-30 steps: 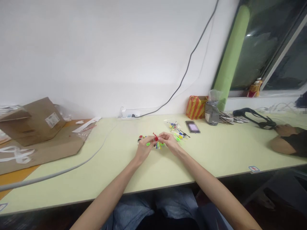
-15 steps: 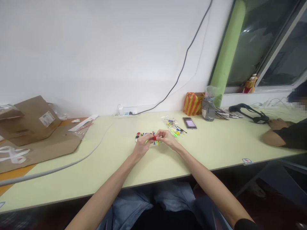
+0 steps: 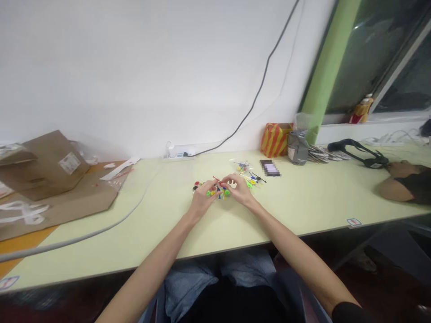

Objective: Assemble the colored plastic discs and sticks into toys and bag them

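Seemingly, both hands (image 3: pixel 201 197) (image 3: pixel 240 190) touch a small red piece (image 3: pixel 217 179).

A plain white wall (image 3: pixel 134 67) rises behind the long, pale green counter (image 3: pixel 161 193), which runs from left to right. At the far right, a green upright band (image 3: pixel 328 72) borders a dark window (image 3: pixel 367 58) carrying a small bright reflection. Dark reddish floor (image 3: pixel 387 291) shows at near right.
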`<state>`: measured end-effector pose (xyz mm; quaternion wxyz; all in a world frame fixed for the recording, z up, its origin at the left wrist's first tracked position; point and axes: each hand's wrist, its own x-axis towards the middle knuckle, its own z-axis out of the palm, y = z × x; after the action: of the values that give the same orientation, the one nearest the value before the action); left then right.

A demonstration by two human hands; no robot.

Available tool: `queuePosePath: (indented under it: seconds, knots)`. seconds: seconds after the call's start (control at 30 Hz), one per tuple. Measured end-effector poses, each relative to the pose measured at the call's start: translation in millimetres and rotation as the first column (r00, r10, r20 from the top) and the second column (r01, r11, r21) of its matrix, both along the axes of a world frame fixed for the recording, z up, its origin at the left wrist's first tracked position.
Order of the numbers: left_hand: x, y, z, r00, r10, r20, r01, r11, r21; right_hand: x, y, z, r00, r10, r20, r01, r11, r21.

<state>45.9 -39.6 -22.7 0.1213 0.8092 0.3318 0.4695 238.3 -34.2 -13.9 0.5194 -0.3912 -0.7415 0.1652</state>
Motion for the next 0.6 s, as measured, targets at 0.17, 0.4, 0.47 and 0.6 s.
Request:
queuePosePath:
  seconds: [0.17, 0.4, 0.47, 0.6]
  knots:
    - [-6, 8, 5.1, 0.986, 0.126, -0.109, -0.118, 0.99, 0.076, 29, 16, -4, 0.91, -0.354, 0.214, 0.367, 0.93, -0.024]
    - [-21, 27, 2.9, 0.96, 0.18, -0.217, -0.14, 0.972, 0.186, 38, 22, -19, 0.736, -0.392, 0.552, 0.513, 0.855, -0.075]
    - [-24, 29, 2.0, 0.957, 0.2, -0.21, -0.163, 0.97, 0.182, 39, 24, -20, 0.695, -0.444, 0.566, 0.566, 0.823, -0.048]
    - [-29, 26, 1.5, 0.957, 0.245, -0.154, -0.224, 0.964, 0.146, 43, 25, -23, 0.676, -0.483, 0.556, 0.573, 0.819, 0.015]
